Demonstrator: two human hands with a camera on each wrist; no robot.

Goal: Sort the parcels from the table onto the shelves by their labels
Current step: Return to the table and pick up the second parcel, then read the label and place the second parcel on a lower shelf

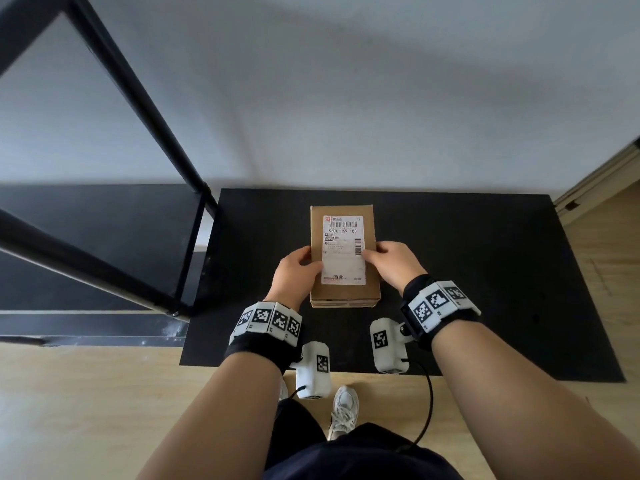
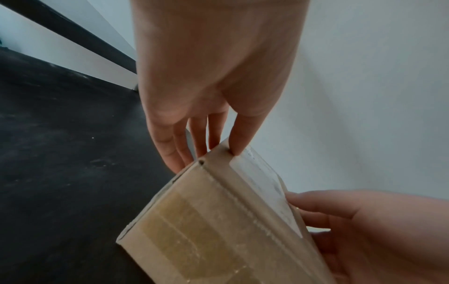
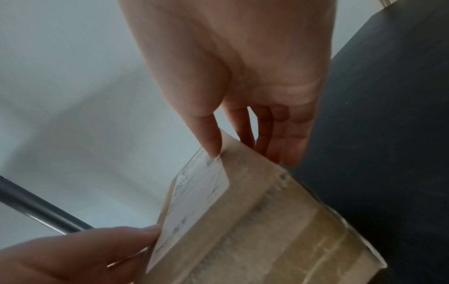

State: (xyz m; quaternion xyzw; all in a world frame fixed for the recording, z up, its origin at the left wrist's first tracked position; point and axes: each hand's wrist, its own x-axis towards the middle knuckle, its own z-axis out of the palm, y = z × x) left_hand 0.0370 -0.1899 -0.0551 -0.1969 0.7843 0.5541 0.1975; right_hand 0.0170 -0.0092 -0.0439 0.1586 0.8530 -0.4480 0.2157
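A flat brown cardboard parcel (image 1: 343, 251) with a white shipping label (image 1: 343, 249) facing up is over the black table (image 1: 467, 271). My left hand (image 1: 298, 271) grips its left edge, thumb on top and fingers down the side. My right hand (image 1: 391, 263) grips the right edge the same way, thumb touching the label. In the left wrist view the left hand (image 2: 206, 142) pinches the parcel (image 2: 218, 221) at its corner. In the right wrist view the right hand (image 3: 245, 146) holds the parcel (image 3: 255, 221), thumb on the label (image 3: 194, 198). I cannot tell whether the parcel rests on the table or is lifted.
A black metal shelf frame (image 1: 145, 140) stands to the left of the table, with a dark shelf board (image 1: 97, 230) low down. A white wall is behind. Wooden floor (image 1: 86, 393) lies in front, where my shoe (image 1: 344, 410) shows.
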